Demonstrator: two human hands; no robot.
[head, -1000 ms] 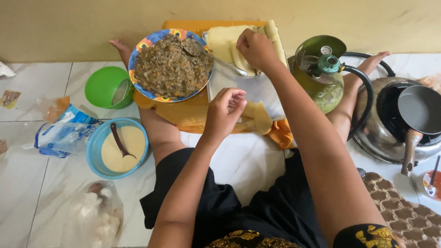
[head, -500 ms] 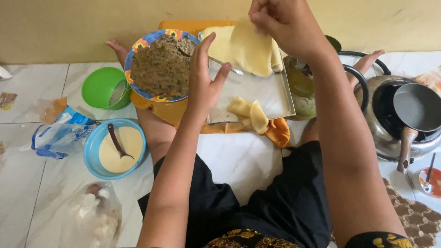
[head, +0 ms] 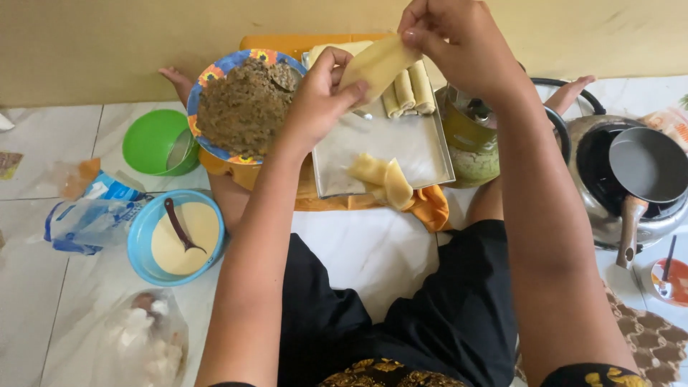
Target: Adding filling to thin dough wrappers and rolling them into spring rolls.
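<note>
Both hands hold one thin pale yellow wrapper sheet (head: 374, 66) up over a metal tray (head: 423, 154). My left hand (head: 320, 97) pinches its lower left edge. My right hand (head: 453, 39) grips its upper right end. On the tray lie several rolled wrappers (head: 408, 92) at the far end and a folded piece (head: 383, 177) near the front. A colourful plate of brown minced filling (head: 240, 106) sits just left of the tray.
A blue bowl of pale batter with a spoon (head: 175, 236), a green bowl (head: 159, 142) and plastic bags (head: 89, 215) lie on the tiled floor at left. A green gas canister (head: 473, 140), a stove with a dark pan (head: 645, 168) stand at right. An orange cloth (head: 430, 208) lies under the tray.
My right hand lifted a wrapper sheet off the stack on the tray. My left hand rose from the tray's front and took hold of the sheet's other edge.
</note>
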